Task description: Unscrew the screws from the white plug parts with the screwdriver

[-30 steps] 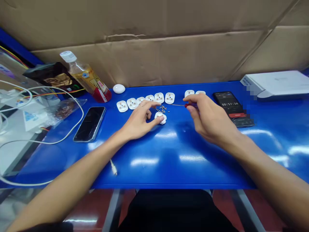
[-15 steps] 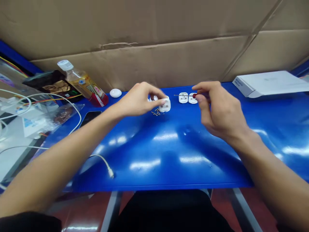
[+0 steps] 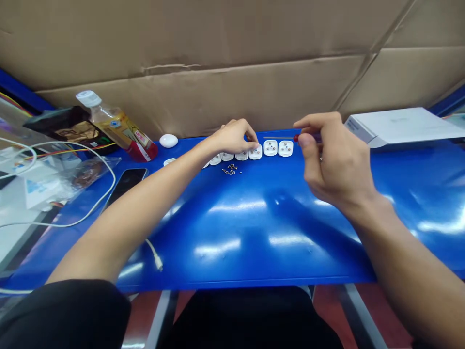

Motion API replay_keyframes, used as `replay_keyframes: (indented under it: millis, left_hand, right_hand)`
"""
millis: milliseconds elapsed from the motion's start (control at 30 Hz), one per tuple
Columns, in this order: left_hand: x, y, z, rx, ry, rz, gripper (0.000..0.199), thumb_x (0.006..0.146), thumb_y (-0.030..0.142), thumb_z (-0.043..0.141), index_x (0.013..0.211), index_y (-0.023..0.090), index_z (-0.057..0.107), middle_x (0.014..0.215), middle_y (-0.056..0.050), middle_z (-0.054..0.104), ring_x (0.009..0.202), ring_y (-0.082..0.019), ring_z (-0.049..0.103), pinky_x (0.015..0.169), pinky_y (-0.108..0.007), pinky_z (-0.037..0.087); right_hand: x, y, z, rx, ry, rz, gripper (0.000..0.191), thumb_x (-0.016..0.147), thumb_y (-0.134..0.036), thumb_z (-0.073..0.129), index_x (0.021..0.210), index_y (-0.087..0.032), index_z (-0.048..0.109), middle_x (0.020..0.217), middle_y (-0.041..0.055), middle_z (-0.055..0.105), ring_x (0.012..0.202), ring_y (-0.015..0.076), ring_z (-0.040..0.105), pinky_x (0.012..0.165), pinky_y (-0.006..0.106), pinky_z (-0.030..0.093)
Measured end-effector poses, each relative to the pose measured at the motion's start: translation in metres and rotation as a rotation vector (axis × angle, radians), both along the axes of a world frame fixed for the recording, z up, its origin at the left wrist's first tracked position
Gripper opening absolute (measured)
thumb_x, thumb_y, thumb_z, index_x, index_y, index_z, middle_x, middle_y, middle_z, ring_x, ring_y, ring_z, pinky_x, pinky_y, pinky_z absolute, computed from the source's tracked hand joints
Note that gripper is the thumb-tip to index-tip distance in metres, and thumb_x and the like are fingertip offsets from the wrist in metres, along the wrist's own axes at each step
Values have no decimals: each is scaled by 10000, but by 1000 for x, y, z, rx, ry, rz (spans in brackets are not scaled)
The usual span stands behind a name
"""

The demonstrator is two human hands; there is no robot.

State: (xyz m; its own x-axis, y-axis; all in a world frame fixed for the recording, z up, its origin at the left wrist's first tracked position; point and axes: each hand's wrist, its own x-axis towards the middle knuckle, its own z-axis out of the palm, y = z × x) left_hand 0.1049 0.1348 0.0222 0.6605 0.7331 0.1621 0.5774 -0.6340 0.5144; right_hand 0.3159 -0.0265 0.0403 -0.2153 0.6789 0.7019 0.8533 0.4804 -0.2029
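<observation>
Although the plastic drink bottle (image 3: 116,127) stands at the upper left as before, the left forearm (image 3: 138,203) now covers part of the black smartphone (image 3: 125,180); the left hand (image 3: 232,138) has moved back to the row of white plug bases (image 3: 227,156) at the far side of the blue table (image 3: 254,242), its fingers (image 3: 250,138) curled narrowly down onto the plug base (image 3: 255,152) near the row's right end, apparently the one it held in front of the row earlier, though I cannot tell whether they grip it or only rest on it; the small brass screws (image 3: 230,169), no longer crowded by that plug, lie just in front of the row; farther right, the right hand (image 3: 334,157) has shifted right and now pinches a red-handled screwdriver (image 3: 297,138) firmly, its thin shaft pointing left above the row, near the white box (image 3: 403,126).
</observation>
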Motion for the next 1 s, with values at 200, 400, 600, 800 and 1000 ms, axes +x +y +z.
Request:
replay_keyframes:
  millis: [200,400,600,800,1000]
  left_hand:
    - [20,10,6,-17,19,-120,354,849,351,780,1156,179,817,1130,-96,807,1028,-270,731,896,-379,538]
    - [48,21,7,-71,-33,-260,121,806,228,781,908,184,829,923,-58,814,887,-231,736,844,-360,554]
    - [-5,-18,45,-25,-62,-121,185,872,316,734,952,180,830,899,-78,792,802,-216,682,750,-364,525]
    - [-77,-93,21,-53,45,38,232,921,368,678,983,184,805,985,-47,800,890,-209,695,803,-316,495]
    - [-103,-123,-6,-111,-69,162,346,991,482,634,1153,209,772,1050,-51,768,853,-190,642,742,-314,463]
  right_hand:
    - [-3,-2,0,-15,-7,-12,240,1085,-269,440,1263,-212,592,1210,136,752,1022,283,756,805,423,593]
    - [0,-7,-2,57,31,0,222,1074,-261,459,1219,-267,628,1097,78,782,884,257,769,753,407,585]
    - [-13,-16,-9,94,-63,182,169,1033,-207,538,1167,-224,639,919,23,801,722,184,746,660,318,546]
    - [-34,-19,-23,-40,-175,357,143,1042,-241,531,1103,-186,648,862,34,793,692,179,738,602,305,495]
    - [-40,-17,-28,-85,-130,386,128,1060,-231,543,1083,-183,659,946,50,793,835,173,754,715,280,539]
